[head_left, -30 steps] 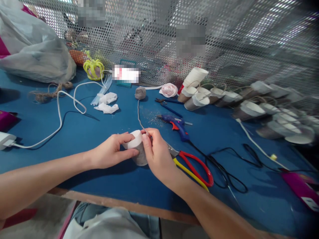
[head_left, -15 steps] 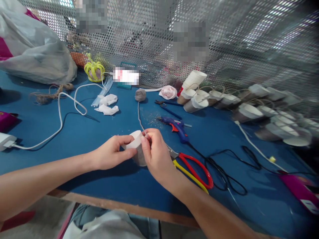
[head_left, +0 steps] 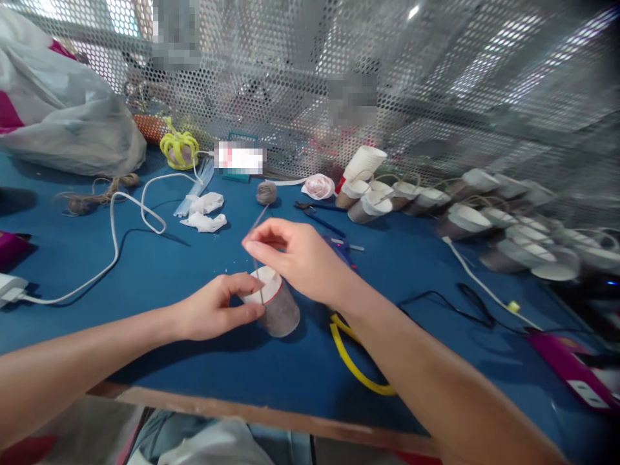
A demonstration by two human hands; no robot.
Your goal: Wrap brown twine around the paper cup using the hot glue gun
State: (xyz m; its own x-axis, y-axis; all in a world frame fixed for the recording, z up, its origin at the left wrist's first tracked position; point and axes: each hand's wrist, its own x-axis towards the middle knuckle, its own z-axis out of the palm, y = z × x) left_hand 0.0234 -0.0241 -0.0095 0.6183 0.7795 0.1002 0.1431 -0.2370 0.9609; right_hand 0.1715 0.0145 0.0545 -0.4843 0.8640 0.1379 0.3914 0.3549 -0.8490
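A white paper cup with a grey wrap around its side (head_left: pixel 281 316) lies tilted on the blue table, its open mouth facing left. My left hand (head_left: pixel 217 307) grips it by the rim, fingers inside and thumb on the outside. Above the cup, my right hand (head_left: pixel 295 255) pinches a thin grey yarn strand (head_left: pixel 258 276) that runs down to the cup's rim near my left fingertips. Behind stands a small grey ball of yarn (head_left: pixel 266 193). A blue glue gun (head_left: pixel 343 250) is partly hidden behind my right hand, and yellow-handled scissors (head_left: pixel 356 363) lie under my right forearm.
Pliers (head_left: pixel 322 216) and a pink ribbon roll (head_left: pixel 320 186) lie further back. Several grey-wrapped cups (head_left: pixel 465 223) stand at the right. White crumpled pieces (head_left: pixel 206 213), a white cable (head_left: pixel 115 239) and a plastic bag (head_left: pixel 72 123) occupy the left. A perforated metal screen (head_left: pixel 290 97) rises behind.
My right hand has moved up and left from the cup's rim, drawing the yarn strand upward. The cup has turned so more of its mouth shows. My left hand keeps its hold.
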